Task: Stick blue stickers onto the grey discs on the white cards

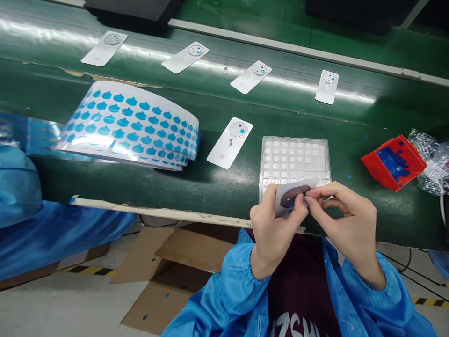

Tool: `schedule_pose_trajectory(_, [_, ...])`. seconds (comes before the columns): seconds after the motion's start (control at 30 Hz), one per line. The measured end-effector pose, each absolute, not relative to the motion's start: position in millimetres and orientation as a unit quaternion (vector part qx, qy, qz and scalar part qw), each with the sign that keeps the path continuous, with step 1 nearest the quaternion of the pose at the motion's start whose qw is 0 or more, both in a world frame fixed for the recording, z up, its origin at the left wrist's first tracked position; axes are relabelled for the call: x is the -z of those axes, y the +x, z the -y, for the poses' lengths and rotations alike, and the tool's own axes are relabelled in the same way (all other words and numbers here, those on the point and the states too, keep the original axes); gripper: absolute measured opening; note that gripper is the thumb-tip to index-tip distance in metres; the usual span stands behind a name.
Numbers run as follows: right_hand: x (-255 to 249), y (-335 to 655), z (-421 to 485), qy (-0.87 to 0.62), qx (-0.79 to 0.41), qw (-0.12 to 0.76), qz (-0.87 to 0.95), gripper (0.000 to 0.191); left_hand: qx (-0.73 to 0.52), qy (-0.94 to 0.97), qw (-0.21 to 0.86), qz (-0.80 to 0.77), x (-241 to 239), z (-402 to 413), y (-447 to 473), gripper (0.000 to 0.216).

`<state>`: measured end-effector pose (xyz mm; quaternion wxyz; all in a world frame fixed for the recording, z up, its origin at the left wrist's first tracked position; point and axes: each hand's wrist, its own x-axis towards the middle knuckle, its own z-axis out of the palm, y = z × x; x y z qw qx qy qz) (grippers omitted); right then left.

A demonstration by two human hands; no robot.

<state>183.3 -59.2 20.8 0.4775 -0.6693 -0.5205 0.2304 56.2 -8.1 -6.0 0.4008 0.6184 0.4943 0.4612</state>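
My left hand (275, 224) is closed on a white phone back cover (280, 206), gripping it between thumb and fingers. The cover is tilted up, and its dark round camera area (293, 195) faces my right hand. At the edge of that camera area, my right hand (345, 217) has thumb and forefinger pinched together, close to my left thumb. What sits in that pinch is too small to make out. Just beyond my hands lies a clear plastic tray (317, 159) with rows of small square compartments, its near part hidden by the cover and my hands.
Another phone back cover (229, 142) lies left of the tray. Several more rest along the shiny strip (287, 77) behind. A curled sheet of blue stickers (133, 126) is at left, a red box (394, 164) at right beside clear plastic wrap (433, 164). A blue sleeve (17, 187) shows far left.
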Motion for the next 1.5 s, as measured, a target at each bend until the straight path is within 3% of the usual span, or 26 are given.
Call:
schedule_pose_trajectory(0.37, [-19.7,181.8,62.2,-0.662,-0.254,0.508,0.489,0.012,-0.465,0.582,0.434,-0.507,1.7,9.7,56.7,0.015])
schedule_pose_trajectory(0.83, [-11.9,194.6,61.5,-0.643,-0.339,0.552,0.408,0.008,-0.423,0.487,0.574,-0.504,3.0,-0.6,57.2,0.014])
schedule_pose_trajectory(0.93, [-13.0,201.5,62.4,-0.661,-0.284,0.564,0.406,0.010,-0.424,0.486,0.590,-0.485,4.2,-3.3,56.0,0.010])
schedule_pose_trajectory(1.07, [-17.4,242.4,67.4,-0.725,-0.052,0.568,0.385,0.010,-0.417,0.487,0.611,-0.464,5.5,-6.6,53.0,0.012])
schedule_pose_trajectory(1.17, [-11.5,307.2,76.3,-0.765,0.107,0.518,0.368,0.019,-0.400,0.485,0.631,-0.455,7.8,-9.3,51.0,0.013])
schedule_pose_trajectory(1.23, [-1.6,357.3,82.7,-0.799,0.170,0.456,0.353,0.015,-0.389,0.485,0.642,-0.448,10.3,-11.0,50.1,0.013])
schedule_pose_trajectory(1.37, [19.9,431.1,89.8,-0.860,0.114,0.270,0.418,0.005,-0.384,0.482,0.650,-0.444,14.3,-13.8,49.5,0.011])
schedule_pose_trajectory(1.5, [28.4,450.0,92.6,-0.844,0.093,0.176,0.498,0.011,-0.381,0.462,0.669,-0.440,13.8,-15.9,51.9,0.015])
